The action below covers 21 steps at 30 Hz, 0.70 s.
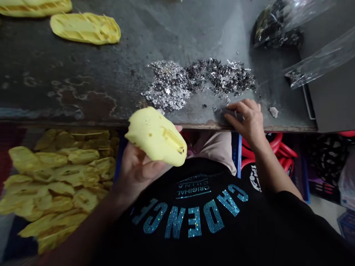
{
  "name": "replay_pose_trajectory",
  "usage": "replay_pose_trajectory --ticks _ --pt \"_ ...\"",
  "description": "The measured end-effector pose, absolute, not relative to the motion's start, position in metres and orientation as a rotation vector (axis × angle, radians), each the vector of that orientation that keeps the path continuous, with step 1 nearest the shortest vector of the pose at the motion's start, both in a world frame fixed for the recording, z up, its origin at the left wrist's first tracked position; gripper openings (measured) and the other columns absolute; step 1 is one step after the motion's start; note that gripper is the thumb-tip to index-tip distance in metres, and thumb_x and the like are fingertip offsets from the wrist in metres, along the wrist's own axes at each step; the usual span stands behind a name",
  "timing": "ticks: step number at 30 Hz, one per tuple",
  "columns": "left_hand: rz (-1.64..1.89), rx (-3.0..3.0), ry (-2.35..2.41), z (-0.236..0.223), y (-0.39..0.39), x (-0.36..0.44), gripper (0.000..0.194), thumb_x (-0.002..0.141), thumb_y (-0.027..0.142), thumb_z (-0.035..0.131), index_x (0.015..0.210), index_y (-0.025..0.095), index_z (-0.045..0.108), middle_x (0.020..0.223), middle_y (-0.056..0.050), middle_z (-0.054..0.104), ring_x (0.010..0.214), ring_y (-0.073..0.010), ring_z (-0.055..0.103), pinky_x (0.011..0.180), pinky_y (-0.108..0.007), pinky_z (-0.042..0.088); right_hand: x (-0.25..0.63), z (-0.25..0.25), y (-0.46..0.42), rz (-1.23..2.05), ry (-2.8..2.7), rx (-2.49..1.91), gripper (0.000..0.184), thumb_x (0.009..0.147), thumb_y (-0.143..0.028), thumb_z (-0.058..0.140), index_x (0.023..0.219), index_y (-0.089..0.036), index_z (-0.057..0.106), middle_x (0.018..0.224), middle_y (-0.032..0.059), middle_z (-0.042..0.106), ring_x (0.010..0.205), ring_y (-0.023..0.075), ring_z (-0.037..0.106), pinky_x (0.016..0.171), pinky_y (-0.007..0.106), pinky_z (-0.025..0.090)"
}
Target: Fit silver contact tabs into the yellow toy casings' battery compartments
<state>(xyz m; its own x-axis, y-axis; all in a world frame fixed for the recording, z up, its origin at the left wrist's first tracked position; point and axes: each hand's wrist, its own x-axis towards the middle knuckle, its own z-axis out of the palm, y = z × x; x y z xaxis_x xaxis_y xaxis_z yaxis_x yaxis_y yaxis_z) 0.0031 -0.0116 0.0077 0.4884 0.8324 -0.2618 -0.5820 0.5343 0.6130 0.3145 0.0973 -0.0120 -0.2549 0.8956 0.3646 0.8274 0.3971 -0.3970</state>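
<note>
My left hand (138, 168) is closed round a pale yellow moulded foam piece (156, 136), held just below the front edge of the dark worktable (83, 81). My right hand (246, 118) rests on the table's front edge, its fingers curled and pinched at a few small silver pieces. Just beyond it lies a spread heap of small shiny silver metal pieces (194, 81). What the right fingertips hold is too small to name.
Two more yellow foam pieces (85, 27) lie at the table's far left. A pile of several yellow pieces (58, 181) sits below the table on the left. Clear plastic bags (280, 22) lie far right. Red rings (277, 147) are under the table.
</note>
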Motion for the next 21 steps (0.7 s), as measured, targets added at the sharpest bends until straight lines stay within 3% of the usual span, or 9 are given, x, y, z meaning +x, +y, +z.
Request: replay_pose_trajectory --ticks 5,10,14,18,21 --pt "0.913 0.37 0.568 0.006 0.006 0.034 0.1 0.09 0.073 0.096 0.17 0.019 0.066 0.14 -0.023 0.089 0.134 -0.045 0.087 0.11 -0.051 0.074 0.314 -0.021 0.105 0.209 -2.206 -1.4 0.008 0.102 -0.031 0.082 0.105 -0.027 0.088 0.105 0.0083 0.085 0.104 0.0336 0.076 0.097 0.052 0.056" --pt "1.084 0.356 0.634 -0.015 -0.022 0.022 0.091 0.086 0.076 0.101 0.152 0.018 0.076 0.128 -0.018 0.093 0.121 -0.0353 0.091 0.103 -0.038 0.074 0.3 0.014 0.079 0.486 -2.182 -1.004 0.006 0.111 -0.033 0.083 0.115 -0.032 0.088 0.105 0.0031 0.09 0.092 0.0265 0.081 0.086 0.044 0.058" --pt "1.024 0.405 0.607 -0.019 -0.03 0.025 0.085 0.089 0.078 0.096 0.147 0.019 0.077 0.127 -0.017 0.092 0.12 -0.0356 0.09 0.093 -0.036 0.073 0.282 0.044 0.057 0.56 -2.287 -0.769 0.006 0.116 -0.032 0.081 0.12 -0.032 0.085 0.106 0.0022 0.09 0.092 0.0252 0.083 0.084 0.044 0.06" --pt "0.975 0.462 0.506 -0.01 -0.032 0.032 0.065 0.098 0.075 0.089 0.131 0.02 0.08 0.109 -0.009 0.091 0.086 -0.0255 0.087 0.074 -0.032 0.07 0.27 0.057 0.047 0.515 -2.402 -0.694 0.008 0.119 -0.03 0.077 0.125 -0.029 0.082 0.11 0.0051 0.086 0.1 0.0251 0.082 0.088 0.043 0.065" --pt "1.003 0.465 0.488 0.0 -0.036 0.035 0.057 0.104 0.072 0.084 0.124 0.019 0.081 0.098 -0.005 0.088 0.077 -0.0204 0.085 0.061 -0.025 0.064 0.269 0.061 0.043 0.458 -2.442 -0.619 0.007 0.119 -0.027 0.076 0.124 -0.027 0.08 0.111 0.0052 0.084 0.101 0.0236 0.08 0.088 0.04 0.066"
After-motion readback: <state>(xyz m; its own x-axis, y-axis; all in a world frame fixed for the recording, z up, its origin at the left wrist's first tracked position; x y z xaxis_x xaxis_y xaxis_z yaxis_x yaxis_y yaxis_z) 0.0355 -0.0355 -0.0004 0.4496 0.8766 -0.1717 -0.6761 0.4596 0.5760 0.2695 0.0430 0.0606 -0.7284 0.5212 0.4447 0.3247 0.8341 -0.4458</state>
